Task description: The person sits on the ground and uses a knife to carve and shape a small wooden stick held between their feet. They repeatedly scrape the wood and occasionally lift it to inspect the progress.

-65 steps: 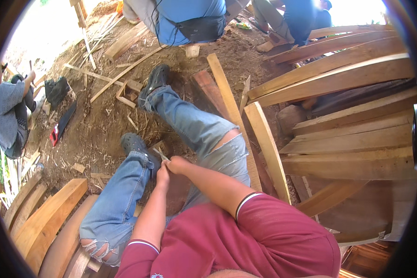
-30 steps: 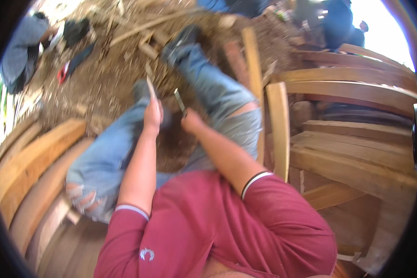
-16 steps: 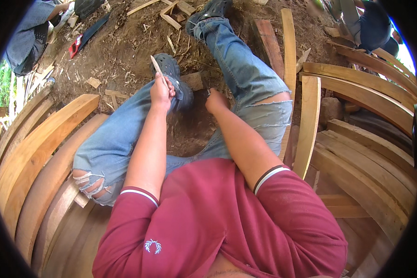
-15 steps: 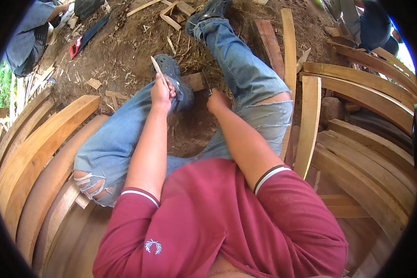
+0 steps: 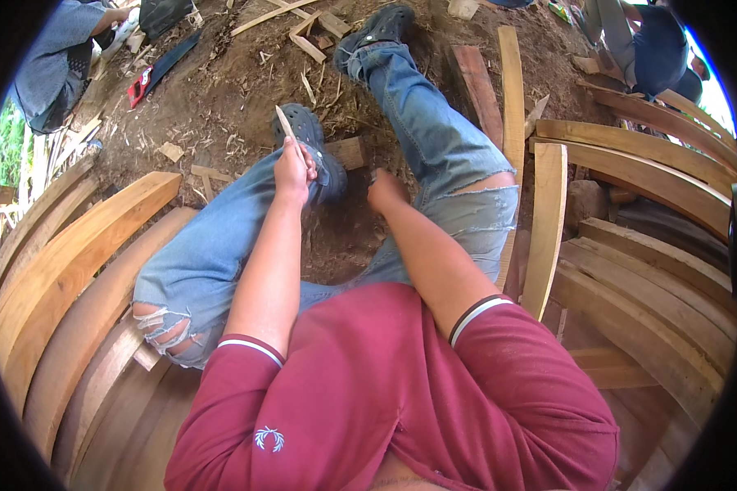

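Wood sliver (image 5: 285, 123) (upright) left of block (image 5: 349, 152)

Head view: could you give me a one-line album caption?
Seated among curved planks, a person's left hand grips a thin wooden sliver while the right hand rests near the knee.

**Outdoor woodworking yard in daylight**

Bare brown earth (image 5: 221, 98), littered with pale wood chips and offcuts (image 5: 307, 45), is flanked by stacked curved light-brown timber planks (image 5: 82, 245) on the left and right (image 5: 655, 270). Bright sunlight is cast overall.
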Action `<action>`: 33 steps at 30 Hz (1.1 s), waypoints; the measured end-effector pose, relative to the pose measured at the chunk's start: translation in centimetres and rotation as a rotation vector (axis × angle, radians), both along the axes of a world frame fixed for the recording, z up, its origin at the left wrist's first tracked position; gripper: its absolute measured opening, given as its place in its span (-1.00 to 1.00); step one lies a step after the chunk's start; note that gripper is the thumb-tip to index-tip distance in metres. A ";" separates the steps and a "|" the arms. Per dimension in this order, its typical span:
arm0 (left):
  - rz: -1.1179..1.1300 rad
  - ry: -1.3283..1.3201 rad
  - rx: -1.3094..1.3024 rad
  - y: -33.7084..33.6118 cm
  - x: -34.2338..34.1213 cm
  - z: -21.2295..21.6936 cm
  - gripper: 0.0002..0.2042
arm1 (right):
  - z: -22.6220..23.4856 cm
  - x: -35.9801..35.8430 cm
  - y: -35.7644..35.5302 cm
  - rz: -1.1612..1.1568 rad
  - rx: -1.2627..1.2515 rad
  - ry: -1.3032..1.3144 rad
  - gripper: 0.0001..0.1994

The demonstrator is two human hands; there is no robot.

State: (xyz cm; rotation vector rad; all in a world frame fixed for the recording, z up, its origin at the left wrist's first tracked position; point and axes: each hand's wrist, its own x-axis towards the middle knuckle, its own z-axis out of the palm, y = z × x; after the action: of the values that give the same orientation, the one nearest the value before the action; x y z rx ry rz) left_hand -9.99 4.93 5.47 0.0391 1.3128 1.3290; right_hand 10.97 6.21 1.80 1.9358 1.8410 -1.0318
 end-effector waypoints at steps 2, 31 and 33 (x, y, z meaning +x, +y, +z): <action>-0.007 -0.003 0.001 -0.4 0.1 -0.1 -0.59 | 0.2 0.2 -0.2 -0.008 -0.007 0.033 -0.60; -0.039 0.020 0.026 -0.5 -0.1 -0.7 -0.58 | 0.2 0.2 0.0 0.038 0.001 0.082 -0.66; -0.042 0.037 0.018 -0.4 0.0 -0.6 -0.58 | 1.3 0.1 0.0 0.048 0.000 0.115 -0.65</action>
State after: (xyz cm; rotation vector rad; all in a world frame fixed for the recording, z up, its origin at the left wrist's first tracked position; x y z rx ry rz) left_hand -9.98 4.56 4.84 0.1035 1.3239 1.3099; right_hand 11.04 6.21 3.14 1.8582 1.9386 -1.1498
